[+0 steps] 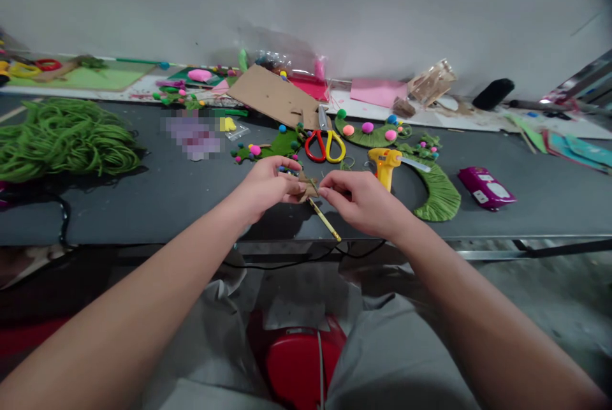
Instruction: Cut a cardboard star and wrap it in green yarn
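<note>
A pale wall [306,8] rises behind your dark grey table [157,206], where a heap of green yarn [71,142] lies at the left and a green-wrapped curved form [440,196] at the right. Your right hand [370,203] is pinched narrow; whether it grips anything, I cannot tell. Your left hand [265,187] holds a small brown cardboard piece [308,188] between thumb and fingers, its right edge just beside the other hand.
</note>
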